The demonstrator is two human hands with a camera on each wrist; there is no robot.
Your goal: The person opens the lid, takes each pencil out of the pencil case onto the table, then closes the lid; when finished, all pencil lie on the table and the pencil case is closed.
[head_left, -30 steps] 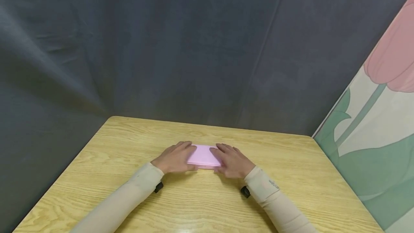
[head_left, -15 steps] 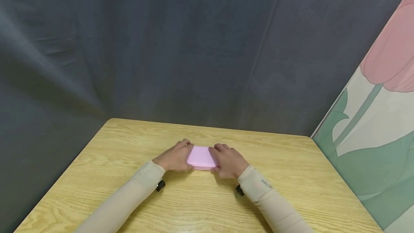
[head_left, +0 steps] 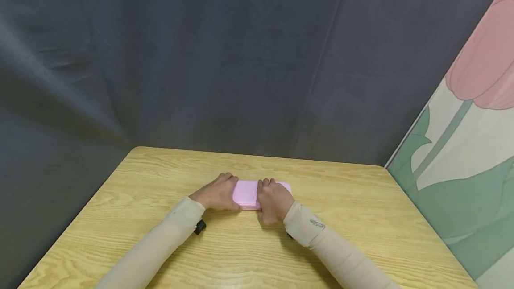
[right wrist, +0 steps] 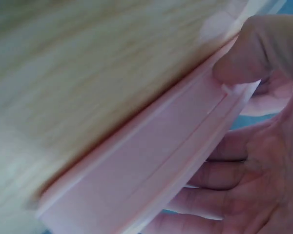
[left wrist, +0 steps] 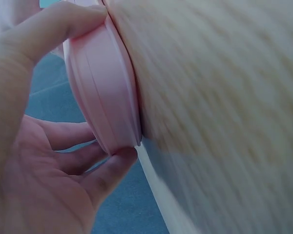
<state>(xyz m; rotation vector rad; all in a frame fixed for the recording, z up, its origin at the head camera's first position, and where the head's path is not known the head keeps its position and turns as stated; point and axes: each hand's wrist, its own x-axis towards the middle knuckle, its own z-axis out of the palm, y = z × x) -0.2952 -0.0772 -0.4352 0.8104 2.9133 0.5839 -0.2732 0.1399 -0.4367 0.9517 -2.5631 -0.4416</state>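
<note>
A flat pink case point(head_left: 246, 192) with rounded corners lies on the wooden table, a seam running along its side. My left hand point(head_left: 219, 192) grips its left end, the thumb on the near side and the other fingers round the end and far side. Across the right half lies my right hand point(head_left: 275, 200), fingers curled over the top. In the right wrist view its thumb presses the side of the case point(right wrist: 136, 165) beside a small pale tab point(right wrist: 228, 89) at the seam. The right hand hides part of the top; a corner shows beyond it.
The wooden table point(head_left: 341, 208) extends round the case on all sides. A dark curtain point(head_left: 241, 57) hangs behind its far edge. A panel with a tulip print point(head_left: 474, 146) stands along the right. Small black devices sit under the sleeves at the wrists.
My right hand has slid left from the case's right end towards its middle, uncovering the right corner. Its fingers are more curled. My left hand has closed more firmly on the left end.
</note>
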